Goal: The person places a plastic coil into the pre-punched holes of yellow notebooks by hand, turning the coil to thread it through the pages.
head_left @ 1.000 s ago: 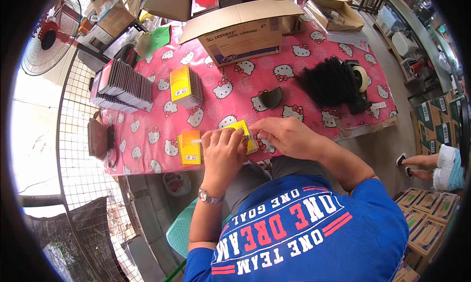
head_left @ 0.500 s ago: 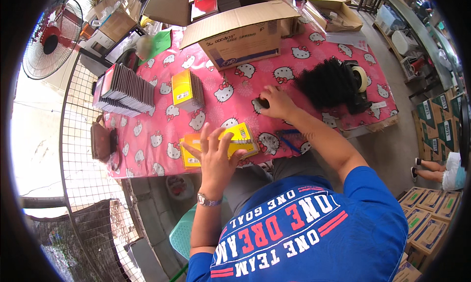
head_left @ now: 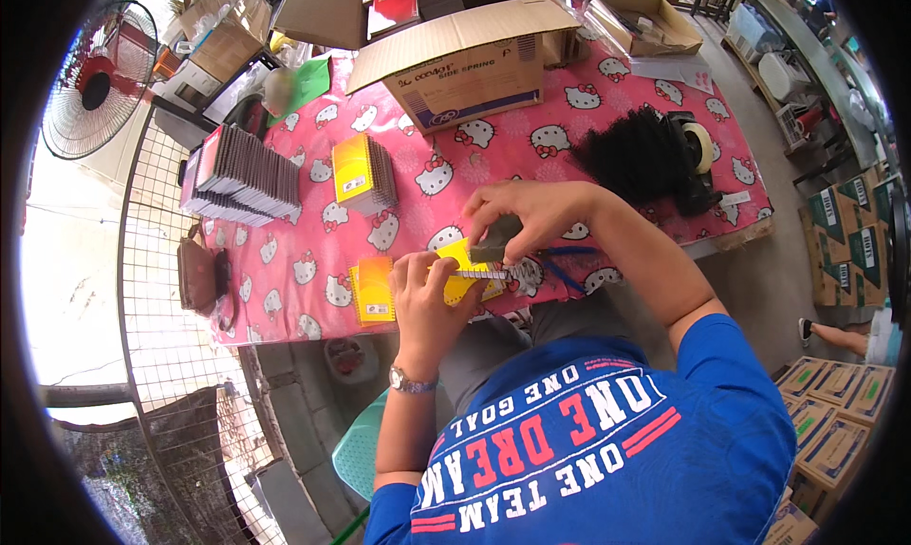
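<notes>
My left hand is closed around the spiral edge of a yellow notebook near the table's front edge. A loose coil end sticks out to the right of the notebook. In my right hand is a dark, block-shaped piece, held just over the notebook's right end by its spine. Left of my left hand lies another yellow-orange notebook. A tool with blue handles rests on the table below my right wrist, partly hidden.
Stacks of yellow spiral notebooks and dark spiral notebooks stand at the left. A pile of black coils and a tape dispenser sit at the right. An open cardboard box stands at the back, a fan far left.
My right hand has come left and nearer with the dark piece, to the notebook's spine. My left hand's spread fingers have closed on the notebook.
</notes>
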Available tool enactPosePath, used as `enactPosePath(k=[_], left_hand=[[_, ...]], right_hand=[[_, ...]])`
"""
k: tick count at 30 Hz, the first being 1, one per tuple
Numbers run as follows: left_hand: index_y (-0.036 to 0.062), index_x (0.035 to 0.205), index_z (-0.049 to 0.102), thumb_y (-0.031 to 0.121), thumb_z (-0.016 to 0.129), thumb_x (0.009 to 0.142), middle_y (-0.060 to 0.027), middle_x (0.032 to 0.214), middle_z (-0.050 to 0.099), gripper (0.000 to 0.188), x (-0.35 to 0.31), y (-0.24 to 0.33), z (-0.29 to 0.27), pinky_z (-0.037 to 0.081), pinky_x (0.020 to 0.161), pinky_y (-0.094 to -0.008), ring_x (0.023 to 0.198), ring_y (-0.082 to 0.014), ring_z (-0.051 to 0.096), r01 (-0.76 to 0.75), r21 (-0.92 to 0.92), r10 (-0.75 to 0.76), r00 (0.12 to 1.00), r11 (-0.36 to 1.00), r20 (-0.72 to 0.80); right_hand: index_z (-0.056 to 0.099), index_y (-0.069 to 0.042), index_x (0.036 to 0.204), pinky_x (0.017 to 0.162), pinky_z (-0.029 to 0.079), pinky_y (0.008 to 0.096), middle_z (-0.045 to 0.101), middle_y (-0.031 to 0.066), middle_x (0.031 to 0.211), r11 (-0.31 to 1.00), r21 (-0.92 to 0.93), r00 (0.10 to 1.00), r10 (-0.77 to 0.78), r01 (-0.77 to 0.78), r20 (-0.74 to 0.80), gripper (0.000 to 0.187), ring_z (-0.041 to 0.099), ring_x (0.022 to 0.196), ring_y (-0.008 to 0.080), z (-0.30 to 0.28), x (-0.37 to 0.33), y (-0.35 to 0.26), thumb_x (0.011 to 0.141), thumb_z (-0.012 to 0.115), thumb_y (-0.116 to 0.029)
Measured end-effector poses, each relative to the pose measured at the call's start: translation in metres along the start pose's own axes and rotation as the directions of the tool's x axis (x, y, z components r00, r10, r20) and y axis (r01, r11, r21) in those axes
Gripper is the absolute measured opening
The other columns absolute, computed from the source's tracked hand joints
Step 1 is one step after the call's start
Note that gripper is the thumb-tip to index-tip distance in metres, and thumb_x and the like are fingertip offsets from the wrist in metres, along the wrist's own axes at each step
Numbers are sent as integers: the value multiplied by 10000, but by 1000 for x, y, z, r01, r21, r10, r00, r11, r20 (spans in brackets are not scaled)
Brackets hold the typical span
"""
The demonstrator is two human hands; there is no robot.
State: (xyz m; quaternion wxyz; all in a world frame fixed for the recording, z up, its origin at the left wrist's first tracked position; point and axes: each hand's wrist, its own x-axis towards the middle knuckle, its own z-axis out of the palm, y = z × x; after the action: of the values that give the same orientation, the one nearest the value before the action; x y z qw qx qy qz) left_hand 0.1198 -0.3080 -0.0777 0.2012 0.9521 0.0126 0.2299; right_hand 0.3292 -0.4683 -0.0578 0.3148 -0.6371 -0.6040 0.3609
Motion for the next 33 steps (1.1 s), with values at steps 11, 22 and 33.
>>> enactPosePath(k=[11,22,33], left_hand=[[60,1010,592,208,847,687,-128,1028,589,437,3,4,-3,447,891,-466,1033,-350,543,35,-16,-35,999,999,2],[36,1041,567,77,783,730,-155,1076,575,381,2,-12,-20,471,898,-448,1059,-357,546,168,-147,-162,986,975,48],[16,1037,576,24,727,826,-102,970,603,260,-7,-41,-11,501,753,-310,836,-212,614,272,-456,-235,962,848,137]], right_hand=[[642,-46,1258,1117,375,405,444,155,1457,893,408,976,-218,188,27,578,454,1358,278,3,8,-5,731,815,-211],[672,-75,1244,1091,402,398,419,160,1483,795,575,972,-233,193,-5,569,468,1344,266,3,23,-13,706,821,-184],[697,-96,1166,1086,411,405,437,165,1458,999,-7,979,40,-42,-200,496,474,1319,331,13,49,38,687,761,-205]])
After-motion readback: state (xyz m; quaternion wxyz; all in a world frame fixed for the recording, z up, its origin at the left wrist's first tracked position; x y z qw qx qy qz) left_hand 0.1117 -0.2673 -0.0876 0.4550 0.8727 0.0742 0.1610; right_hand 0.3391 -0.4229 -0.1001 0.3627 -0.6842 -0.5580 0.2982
